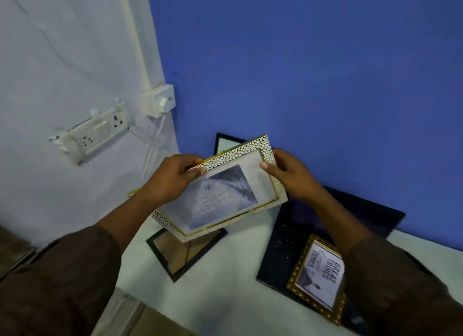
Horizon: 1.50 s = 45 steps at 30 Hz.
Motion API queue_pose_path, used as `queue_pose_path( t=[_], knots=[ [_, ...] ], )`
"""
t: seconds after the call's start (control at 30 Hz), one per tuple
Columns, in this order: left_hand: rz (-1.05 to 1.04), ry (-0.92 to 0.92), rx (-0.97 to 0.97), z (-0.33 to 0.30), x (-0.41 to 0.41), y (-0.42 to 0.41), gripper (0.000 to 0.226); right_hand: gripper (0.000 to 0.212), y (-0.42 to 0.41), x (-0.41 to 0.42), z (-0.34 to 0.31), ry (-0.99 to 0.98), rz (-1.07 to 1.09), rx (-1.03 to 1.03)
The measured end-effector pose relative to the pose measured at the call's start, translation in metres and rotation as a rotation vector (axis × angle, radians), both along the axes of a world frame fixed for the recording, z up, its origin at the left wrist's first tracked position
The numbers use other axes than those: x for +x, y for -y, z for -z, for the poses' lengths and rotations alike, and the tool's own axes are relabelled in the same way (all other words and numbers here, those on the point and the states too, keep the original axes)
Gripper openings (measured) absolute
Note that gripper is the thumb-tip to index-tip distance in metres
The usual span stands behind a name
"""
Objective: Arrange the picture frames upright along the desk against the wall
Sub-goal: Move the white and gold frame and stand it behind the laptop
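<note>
I hold a white-and-gold pebble-pattern picture frame in the air above the desk, tilted, its picture facing me. My left hand grips its upper left corner and my right hand grips its upper right corner. Below it a thin black frame lies flat on the white desk. A gold beaded frame with a text print lies on a black laptop. Another black frame leans upright against the blue wall, mostly hidden behind the held one.
An open black laptop sits on the desk's right part against the blue wall. On the pale left wall are a socket strip and a plugged-in white adapter with a hanging cable.
</note>
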<state>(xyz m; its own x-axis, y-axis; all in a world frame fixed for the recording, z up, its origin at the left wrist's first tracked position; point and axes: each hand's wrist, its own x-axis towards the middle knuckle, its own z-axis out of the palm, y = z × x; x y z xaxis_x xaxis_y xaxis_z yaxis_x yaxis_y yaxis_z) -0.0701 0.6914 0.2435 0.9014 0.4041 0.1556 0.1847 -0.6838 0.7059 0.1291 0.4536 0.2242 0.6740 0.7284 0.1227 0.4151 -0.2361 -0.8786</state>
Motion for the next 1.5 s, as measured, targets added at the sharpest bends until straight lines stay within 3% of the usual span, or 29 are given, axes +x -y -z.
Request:
queue_pose_path(
  t=[0.1, 0.23, 0.47, 0.57, 0.7, 0.8, 0.87, 1.03, 1.17, 1.3, 1.5],
  knots=[
    [0.071, 0.013, -0.010, -0.015, 0.013, 0.027, 0.010, 0.028, 0.033, -0.016, -0.009, -0.027, 0.141, 0.116],
    [0.169, 0.023, -0.001, -0.032, 0.028, 0.061, 0.014, 0.045, 0.069, -0.039, -0.019, -0.058, 0.380, 0.273],
    [0.113, 0.376, -0.077, -0.027, 0.013, 0.123, 0.019, 0.049, 0.123, -0.071, -0.023, -0.075, 0.746, 0.361],
    [0.145, 0.288, -0.277, 0.004, -0.002, 0.143, 0.007, 0.044, 0.148, -0.087, -0.021, -0.118, 0.883, 0.439],
    [0.153, -0.004, -0.513, 0.046, 0.004, 0.173, 0.023, 0.054, 0.191, -0.101, -0.026, -0.215, 1.016, 0.616],
    [0.159, -0.284, -0.840, 0.057, 0.021, 0.205, 0.027, 0.049, 0.222, -0.108, -0.031, -0.295, 1.086, 0.700],
    [0.181, -0.374, -0.979, 0.058, 0.032, 0.227, 0.028, 0.040, 0.238, -0.113, -0.032, -0.362, 1.113, 0.815],
    [0.311, -0.228, -1.165, 0.050, 0.076, 0.289, 0.012, 0.033, 0.291, -0.111, -0.026, -0.455, 1.118, 1.022],
    [0.391, -0.098, -1.140, 0.045, 0.116, 0.324, 0.012, 0.037, 0.344, -0.090, -0.015, -0.449, 1.019, 1.161],
    [0.443, -0.049, -1.017, 0.035, 0.168, 0.362, 0.012, 0.030, 0.421, -0.043, -0.011, -0.341, 1.009, 1.075],
    [0.449, -0.105, -0.819, 0.029, 0.244, 0.423, 0.007, 0.020, 0.535, 0.037, 0.018, -0.208, 1.020, 0.426]
  ],
)
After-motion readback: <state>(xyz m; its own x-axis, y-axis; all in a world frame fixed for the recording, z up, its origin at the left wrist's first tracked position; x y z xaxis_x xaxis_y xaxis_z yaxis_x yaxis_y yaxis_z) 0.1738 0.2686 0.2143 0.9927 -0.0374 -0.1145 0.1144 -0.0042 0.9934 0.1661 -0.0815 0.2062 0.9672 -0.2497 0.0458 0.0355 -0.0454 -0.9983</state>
